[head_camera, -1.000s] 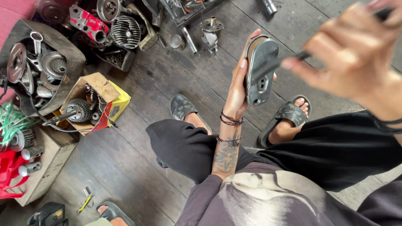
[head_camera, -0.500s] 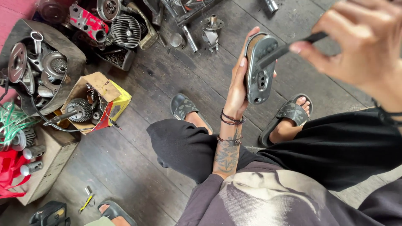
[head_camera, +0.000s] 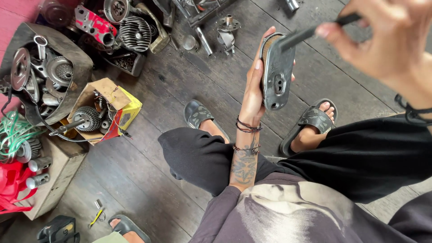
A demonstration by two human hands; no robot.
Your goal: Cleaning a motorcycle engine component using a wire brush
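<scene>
Held upright in the left hand (head_camera: 253, 96), a grey oval metal cover (head_camera: 276, 74) is seen just above the centre of the frame, over the dark plank floor (head_camera: 148, 180). The left grip is clenched around the cover's long edge, thumb on one side and fingers (head_camera: 269, 32) curled over the top. Thin bracelets and a tattoo are seen on the forearm below. In the upper right of the frame, blurred and close to the camera, the right hand (head_camera: 391, 38) is closed on a slim dark tool (head_camera: 310, 32); the tool's tip is laid against the cover's upper end. What kind of tool it is cannot be told.

Below the cover, two feet in dark sandals are planted on the floor: one sandal (head_camera: 198, 114) left of the wrist, the other sandal (head_camera: 315, 121) to the right. Black trousers and a grey printed shirt fill the lower right.

At the upper left, engine parts are heaped together, among them a finned cylinder (head_camera: 135, 33) and a red metal piece (head_camera: 94, 24). A torn cardboard box (head_camera: 114, 96) with a gear inside is set beside a dark tray (head_camera: 78, 58) of round metal parts. Green cord (head_camera: 13, 132) and red fabric (head_camera: 11, 184) lie at the left edge. Another sandalled foot (head_camera: 126, 227) shows at the bottom edge.
</scene>
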